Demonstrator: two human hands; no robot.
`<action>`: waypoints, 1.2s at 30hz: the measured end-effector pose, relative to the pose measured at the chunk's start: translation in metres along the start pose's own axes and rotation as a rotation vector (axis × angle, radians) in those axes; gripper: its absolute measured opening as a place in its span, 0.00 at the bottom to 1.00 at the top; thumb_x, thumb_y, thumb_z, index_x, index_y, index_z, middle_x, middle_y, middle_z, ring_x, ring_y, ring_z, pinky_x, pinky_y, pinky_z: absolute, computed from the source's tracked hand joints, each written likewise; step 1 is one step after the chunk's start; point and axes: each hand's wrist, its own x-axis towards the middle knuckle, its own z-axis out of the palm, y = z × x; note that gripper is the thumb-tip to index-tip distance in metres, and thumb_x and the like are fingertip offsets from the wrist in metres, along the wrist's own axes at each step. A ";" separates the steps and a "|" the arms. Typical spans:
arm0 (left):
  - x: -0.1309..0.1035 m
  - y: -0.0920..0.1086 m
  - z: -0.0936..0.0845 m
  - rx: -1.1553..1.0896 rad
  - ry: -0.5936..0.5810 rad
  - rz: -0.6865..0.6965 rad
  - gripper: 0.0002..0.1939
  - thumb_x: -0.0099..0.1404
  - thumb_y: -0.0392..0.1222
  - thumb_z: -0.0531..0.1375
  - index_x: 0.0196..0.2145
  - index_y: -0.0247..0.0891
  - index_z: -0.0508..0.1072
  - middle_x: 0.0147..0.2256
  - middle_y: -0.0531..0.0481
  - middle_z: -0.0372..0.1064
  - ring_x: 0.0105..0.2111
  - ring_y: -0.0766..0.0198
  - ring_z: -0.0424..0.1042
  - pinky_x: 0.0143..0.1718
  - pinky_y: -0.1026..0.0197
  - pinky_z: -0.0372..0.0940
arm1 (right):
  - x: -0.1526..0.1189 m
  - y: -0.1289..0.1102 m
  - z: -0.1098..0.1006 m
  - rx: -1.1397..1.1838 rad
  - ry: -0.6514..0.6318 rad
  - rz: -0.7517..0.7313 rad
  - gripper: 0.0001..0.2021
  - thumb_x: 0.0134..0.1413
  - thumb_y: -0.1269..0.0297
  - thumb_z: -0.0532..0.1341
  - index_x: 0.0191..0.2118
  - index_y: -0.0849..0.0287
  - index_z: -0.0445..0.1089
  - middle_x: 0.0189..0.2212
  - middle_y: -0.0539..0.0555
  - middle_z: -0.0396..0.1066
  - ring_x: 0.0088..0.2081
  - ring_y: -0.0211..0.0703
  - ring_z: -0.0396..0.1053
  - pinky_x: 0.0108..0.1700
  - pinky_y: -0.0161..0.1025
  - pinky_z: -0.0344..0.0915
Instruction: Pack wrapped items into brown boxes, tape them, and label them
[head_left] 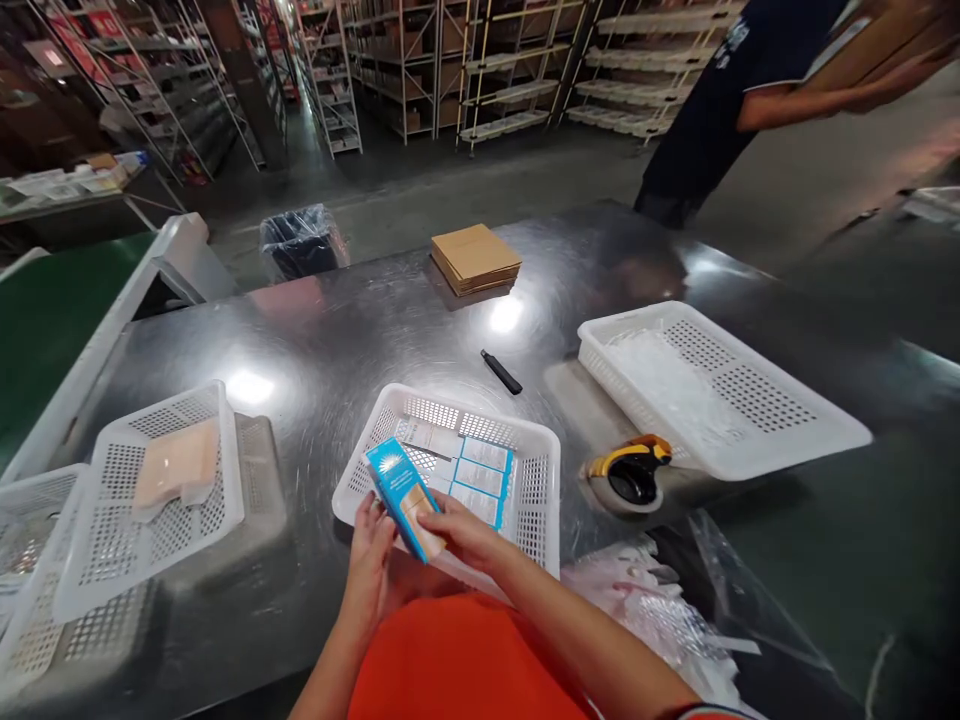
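A blue box (pixel 397 482) with a white sunburst mark and a tan lower part is held at a tilt above the near edge of a white perforated basket (pixel 543 450). My left hand (pixel 373 545) is closed around its left side. My right hand (pixel 459 532) grips its lower right side, with the thumb on the front. Inside the basket lie several blue-and-white boxes (pixel 482 467), partly hidden behind the held box and my right hand.
Beyond the basket lie a black cutter (pixel 501 371) and a cardboard stack (pixel 475 256). At right are a tape dispenser (pixel 634 477), clear plastic bags (pixel 660 620) and a white tray (pixel 787 440). Another basket (pixel 169 410) stands left. A person (pixel 712 110) carries a carton behind the table.
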 end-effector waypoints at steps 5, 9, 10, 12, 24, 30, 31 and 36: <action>-0.008 0.002 0.012 -0.269 0.079 -0.249 0.19 0.48 0.43 0.70 0.38 0.36 0.73 0.35 0.48 0.76 0.37 0.56 0.76 0.48 0.53 0.69 | -0.010 0.029 0.044 -0.495 0.161 -0.177 0.36 0.53 0.46 0.62 0.63 0.58 0.56 0.59 0.62 0.61 0.60 0.57 0.58 0.63 0.55 0.52; -0.006 -0.006 -0.009 -0.286 0.069 -0.273 0.14 0.52 0.43 0.68 0.36 0.35 0.74 0.37 0.46 0.78 0.37 0.56 0.77 0.46 0.54 0.71 | -0.009 0.047 0.057 -0.825 0.272 -0.097 0.39 0.57 0.48 0.58 0.67 0.62 0.48 0.61 0.67 0.56 0.62 0.61 0.52 0.64 0.58 0.47; -0.005 -0.008 -0.014 -0.275 0.068 -0.271 0.13 0.53 0.43 0.68 0.36 0.35 0.74 0.36 0.46 0.78 0.36 0.56 0.77 0.46 0.54 0.72 | -0.008 0.048 0.056 -0.843 0.263 -0.072 0.38 0.57 0.47 0.57 0.67 0.62 0.49 0.60 0.67 0.57 0.61 0.62 0.54 0.63 0.58 0.49; -0.003 -0.013 -0.020 -0.249 0.074 -0.289 0.13 0.54 0.44 0.67 0.35 0.36 0.74 0.34 0.46 0.78 0.36 0.55 0.77 0.45 0.54 0.72 | -0.005 0.048 0.048 -0.818 0.223 -0.058 0.34 0.60 0.46 0.54 0.65 0.61 0.53 0.57 0.65 0.61 0.59 0.59 0.57 0.61 0.57 0.52; 0.008 -0.024 -0.027 -0.134 0.175 -0.382 0.07 0.60 0.40 0.63 0.36 0.35 0.72 0.31 0.48 0.77 0.28 0.60 0.77 0.33 0.60 0.73 | -0.025 0.054 -0.087 -1.646 0.316 0.177 0.37 0.44 0.67 0.68 0.63 0.51 0.59 0.69 0.65 0.38 0.68 0.71 0.35 0.61 0.68 0.41; 0.009 -0.019 -0.019 -0.086 0.163 -0.343 0.16 0.51 0.43 0.70 0.35 0.36 0.71 0.29 0.50 0.76 0.26 0.60 0.76 0.34 0.58 0.73 | -0.019 0.059 -0.100 -1.593 0.318 0.310 0.44 0.41 0.67 0.67 0.66 0.48 0.52 0.71 0.63 0.26 0.68 0.72 0.21 0.57 0.74 0.43; 0.008 -0.020 -0.018 -0.078 0.166 -0.335 0.17 0.50 0.43 0.71 0.34 0.36 0.71 0.29 0.50 0.76 0.26 0.60 0.76 0.34 0.58 0.73 | -0.019 0.060 -0.101 -1.593 0.317 0.301 0.45 0.40 0.66 0.67 0.66 0.49 0.52 0.71 0.63 0.27 0.68 0.72 0.22 0.57 0.72 0.45; 0.007 -0.028 -0.010 -0.018 0.208 -0.281 0.17 0.51 0.43 0.70 0.36 0.37 0.70 0.30 0.50 0.75 0.26 0.62 0.75 0.31 0.60 0.71 | -0.022 0.055 -0.112 -1.599 0.299 0.223 0.46 0.35 0.65 0.69 0.65 0.51 0.55 0.70 0.64 0.31 0.68 0.73 0.24 0.60 0.62 0.49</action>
